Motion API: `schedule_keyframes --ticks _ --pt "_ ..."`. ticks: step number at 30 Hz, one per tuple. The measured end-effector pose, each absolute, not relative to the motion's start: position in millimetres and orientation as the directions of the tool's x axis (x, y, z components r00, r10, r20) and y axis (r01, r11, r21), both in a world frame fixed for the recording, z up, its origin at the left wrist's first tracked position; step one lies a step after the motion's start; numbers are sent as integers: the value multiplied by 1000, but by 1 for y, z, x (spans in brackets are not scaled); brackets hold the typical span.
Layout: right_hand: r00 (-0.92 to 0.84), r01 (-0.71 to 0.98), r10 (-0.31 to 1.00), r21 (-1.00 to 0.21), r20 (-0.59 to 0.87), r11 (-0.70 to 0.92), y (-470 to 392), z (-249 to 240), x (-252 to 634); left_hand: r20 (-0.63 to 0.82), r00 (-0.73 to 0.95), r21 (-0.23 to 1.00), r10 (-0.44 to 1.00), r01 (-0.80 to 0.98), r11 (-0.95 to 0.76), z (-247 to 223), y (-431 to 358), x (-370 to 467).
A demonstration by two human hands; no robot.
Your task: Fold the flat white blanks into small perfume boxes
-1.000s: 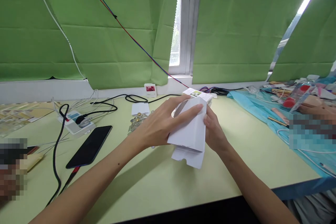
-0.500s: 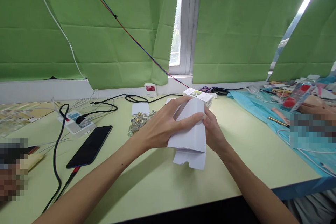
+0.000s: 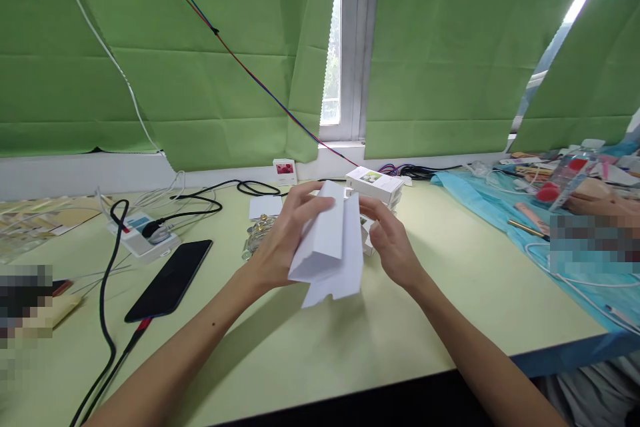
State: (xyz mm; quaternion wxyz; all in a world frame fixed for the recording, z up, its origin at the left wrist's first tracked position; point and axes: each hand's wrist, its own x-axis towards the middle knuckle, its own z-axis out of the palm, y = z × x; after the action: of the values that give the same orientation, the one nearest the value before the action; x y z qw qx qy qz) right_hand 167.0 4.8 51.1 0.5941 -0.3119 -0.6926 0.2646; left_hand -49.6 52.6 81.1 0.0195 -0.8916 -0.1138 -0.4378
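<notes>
A white folded carton hangs above the table, its lower end open with a notched flap below. My left hand wraps round its left side, fingers over the top. At the carton's upper right edge, my right hand has its fingers bent against the card. Behind the hands stands a stack of white printed boxes. Metal and clear round pieces lie just left of my left hand, partly hidden by it. Part of another small white box shows between the carton and my right hand.
A black phone and a white power strip with cables lie left. A small box stands by the wall. Blue sheeting, a bottle and another person's hand are at right.
The carton has moved left and turned, opening a gap along its right side. My left hand has shifted left with it. More of the box stack and a small box now show.
</notes>
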Motion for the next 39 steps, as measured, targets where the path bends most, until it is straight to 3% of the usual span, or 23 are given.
schedule_keyframes --ticks 4,7,14,17,32,39 --pt "-58 270 736 -699 674 662 6 49 164 858 438 166 270 261 -951 64 51 -59" --pt "-25 370 735 -677 677 636 7 48 163 841 337 302 423 356 -884 49 50 -62" --pt "-11 513 723 -617 690 597 11 44 163 661 284 634 695 284 -719 34 42 -65" --pt "-12 543 737 -615 676 573 12 43 163 584 307 716 751 240 -655 37 38 -64" --pt "23 511 855 -741 517 435 11 45 163 520 260 794 813 203 -573 33 37 -75" --pt "-1 476 879 -773 477 420 13 43 167 572 304 716 762 269 -644 47 34 -73"
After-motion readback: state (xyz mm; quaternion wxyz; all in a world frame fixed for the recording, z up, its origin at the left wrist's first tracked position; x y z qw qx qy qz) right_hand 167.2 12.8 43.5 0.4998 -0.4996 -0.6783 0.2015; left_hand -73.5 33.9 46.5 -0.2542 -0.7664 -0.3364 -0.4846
